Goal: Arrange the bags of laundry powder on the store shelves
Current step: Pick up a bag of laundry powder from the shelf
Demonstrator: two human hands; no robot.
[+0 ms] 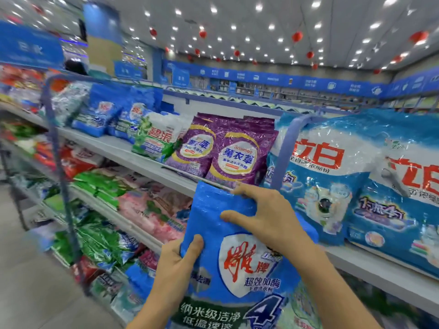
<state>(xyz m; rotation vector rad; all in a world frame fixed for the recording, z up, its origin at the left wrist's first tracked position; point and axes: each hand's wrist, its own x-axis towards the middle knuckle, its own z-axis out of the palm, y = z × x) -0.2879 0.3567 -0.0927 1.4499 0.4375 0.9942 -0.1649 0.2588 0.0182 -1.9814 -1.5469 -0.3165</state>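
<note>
Shelf [133,153] grouped by brand; left hand [175,262] and right hand [263,217] gripped blue bag [213,210] upright, label outward, likely for facing.

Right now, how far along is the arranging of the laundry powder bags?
Done: purple bags and large blue-and-white bags stand on the top shelf. In hand: the left hand and right hand hold a blue bag before it. Left: placing that bag.

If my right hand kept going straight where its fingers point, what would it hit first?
Probably the purple bags on the shelf, past the top of the blue bag that the right hand holds; depth is unclear.
</note>
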